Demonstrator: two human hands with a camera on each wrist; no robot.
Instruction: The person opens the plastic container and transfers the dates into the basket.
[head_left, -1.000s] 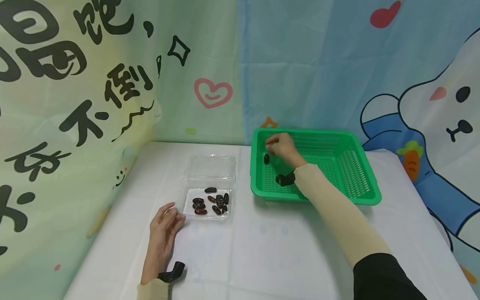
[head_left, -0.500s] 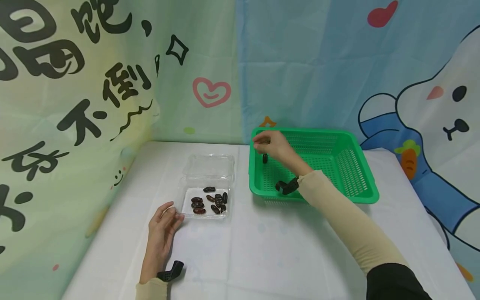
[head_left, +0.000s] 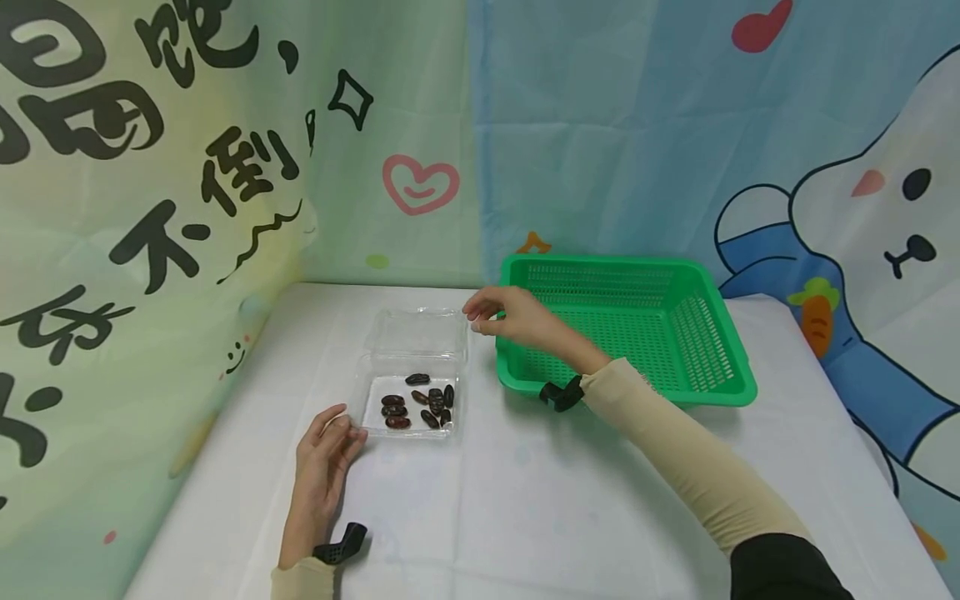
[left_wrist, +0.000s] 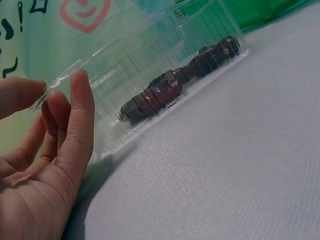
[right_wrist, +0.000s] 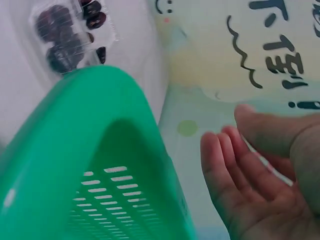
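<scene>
A clear plastic clamshell box (head_left: 378, 383) lies with its lid (head_left: 420, 333) folded back, several dark brown dates (head_left: 397, 422) inside. At its near left corner, my left hand (head_left: 322, 467) pinches the rim between thumb (left_wrist: 20, 95) and fingers. My right hand (head_left: 517, 317) hovers over the left rim of a green basket (head_left: 742, 383), fingertips close to the lid's right side in the head view. In the right wrist view its fingers (right_wrist: 215, 165) are loosely bent, apart from the thumb, with nothing between them. The date seen earlier in the basket is now hidden behind this hand.
The white tablecloth (head_left: 525, 517) covers the table, and a printed curtain (head_left: 600, 125) hangs right behind basket and box. The basket's raised, slotted wall (right_wrist: 110, 125) stands between the right hand and the box in the right wrist view.
My right hand has moved left out of the basket, across its rim toward the lid. The left hand and the box have stayed in place.
</scene>
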